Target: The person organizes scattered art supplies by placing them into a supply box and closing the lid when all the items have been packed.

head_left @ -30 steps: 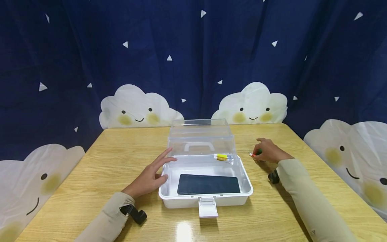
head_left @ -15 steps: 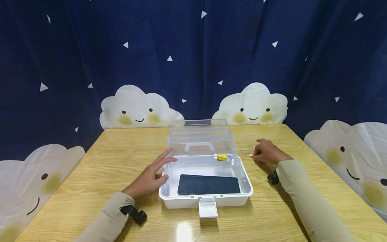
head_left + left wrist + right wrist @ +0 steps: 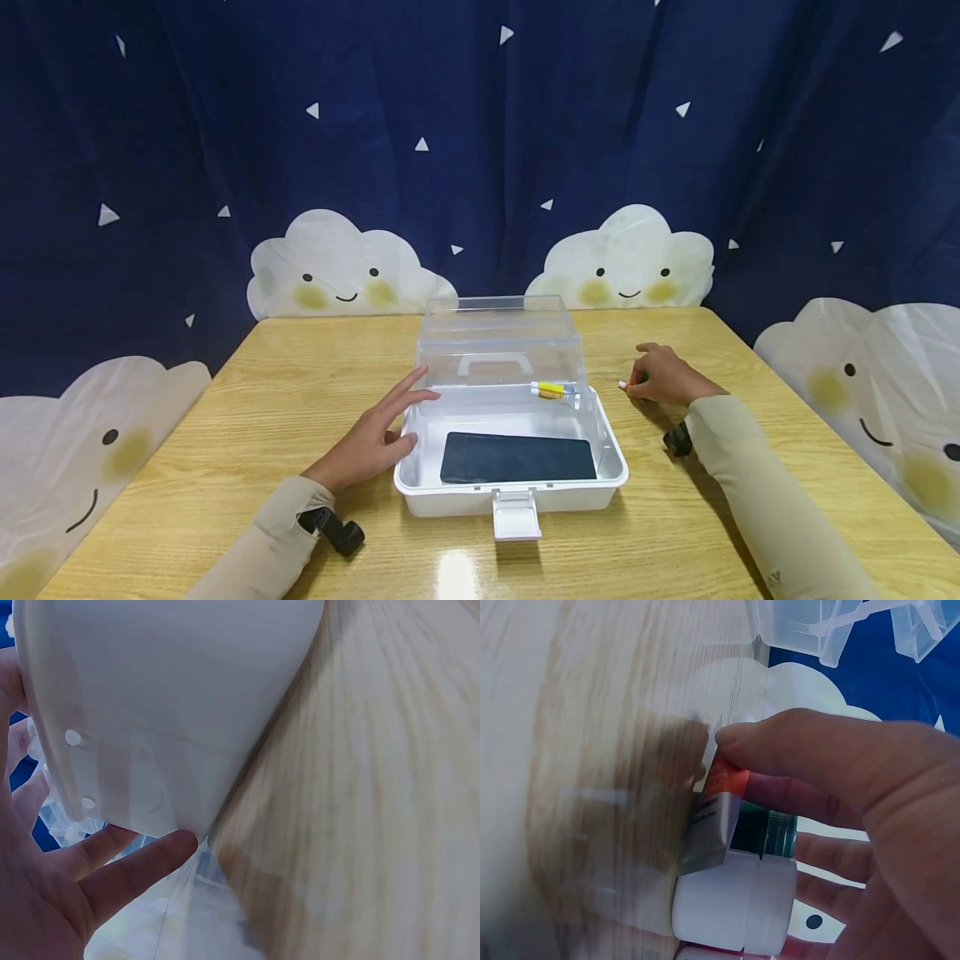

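Note:
My right hand [image 3: 667, 377] is at the table right of the box, pinching an orange tube [image 3: 724, 784] with a silver flat end between thumb and finger. Under the same fingers, in the right wrist view, sit a green piece [image 3: 763, 829] and a white cap-like piece [image 3: 735, 904]; whether the hand holds these I cannot tell. My left hand [image 3: 375, 433] rests at the left side of the white box [image 3: 450, 503], fingers extended and fingertips touching it. The box stands open. Inside lie a dark flat slab [image 3: 517, 458] and a yellow tube [image 3: 553, 387] beside a brown one.
The clear lid [image 3: 495, 358] with its handle leans back behind the box. A white latch [image 3: 516, 521] hangs out over the table [image 3: 315, 358] at the front. A dark blue curtain [image 3: 480, 125] with cloud shapes surrounds the table.
At my right fingertips, the red and green showing earlier give way to a small orange piece with a white end. The left hand and box stay as they were.

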A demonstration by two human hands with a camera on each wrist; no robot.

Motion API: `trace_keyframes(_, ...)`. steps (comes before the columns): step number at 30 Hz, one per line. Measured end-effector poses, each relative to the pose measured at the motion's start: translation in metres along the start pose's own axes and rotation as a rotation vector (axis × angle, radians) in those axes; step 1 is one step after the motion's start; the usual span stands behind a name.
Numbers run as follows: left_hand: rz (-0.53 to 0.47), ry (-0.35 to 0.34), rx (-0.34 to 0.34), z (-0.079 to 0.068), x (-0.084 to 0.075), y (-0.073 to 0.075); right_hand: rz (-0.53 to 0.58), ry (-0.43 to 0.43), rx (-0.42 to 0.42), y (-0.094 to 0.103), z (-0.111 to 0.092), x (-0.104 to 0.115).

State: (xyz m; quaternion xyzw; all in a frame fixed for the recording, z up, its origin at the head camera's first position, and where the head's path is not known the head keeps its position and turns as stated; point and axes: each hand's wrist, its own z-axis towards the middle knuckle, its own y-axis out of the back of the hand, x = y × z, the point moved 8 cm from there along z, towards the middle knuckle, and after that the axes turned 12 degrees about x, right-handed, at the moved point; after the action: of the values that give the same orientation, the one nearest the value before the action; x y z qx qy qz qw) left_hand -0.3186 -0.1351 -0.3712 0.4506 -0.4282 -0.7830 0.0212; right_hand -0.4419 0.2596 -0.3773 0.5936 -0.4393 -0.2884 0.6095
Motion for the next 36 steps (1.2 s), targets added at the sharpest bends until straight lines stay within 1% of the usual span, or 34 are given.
trace_keyframes(2, -0.005, 0.005, 0.001, 0.0, 0.001, 0.0, -0.003, -0.001, -0.001, 0.0, 0.0, 0.0)
trace_keyframes(4, -0.004, -0.009, 0.008, 0.0, -0.001, 0.0, -0.008, 0.005, -0.001, 0.0, 0.001, 0.002)
trace_keyframes(9, -0.023, -0.03, 0.003, -0.003, -0.023, 0.004, -0.011, 0.009, 0.0, 0.001, 0.001, 0.004)
trace_keyframes(11, -0.033, -0.025, -0.001, -0.004, -0.031, 0.006, -0.011, 0.003, 0.0, 0.002, 0.001, 0.004)
trace_keyframes(13, -0.029, -0.021, 0.002, -0.004, -0.034, 0.007, -0.01, 0.003, 0.001, 0.003, 0.0, 0.005)
trace_keyframes(18, -0.016, -0.021, 0.01, -0.004, -0.035, 0.007, 0.009, -0.004, -0.001, 0.007, -0.001, 0.01)
trace_keyframes(21, -0.008, -0.023, 0.01, -0.003, -0.035, 0.007, 0.013, 0.013, -0.02, 0.012, -0.002, 0.016)
trace_keyframes(26, -0.016, -0.019, 0.015, -0.003, -0.034, 0.006, 0.016, 0.015, -0.046, 0.019, -0.002, 0.022)
trace_keyframes(36, -0.017, -0.019, 0.018, -0.003, -0.034, 0.006, 0.011, 0.011, -0.052, 0.029, -0.002, 0.028)
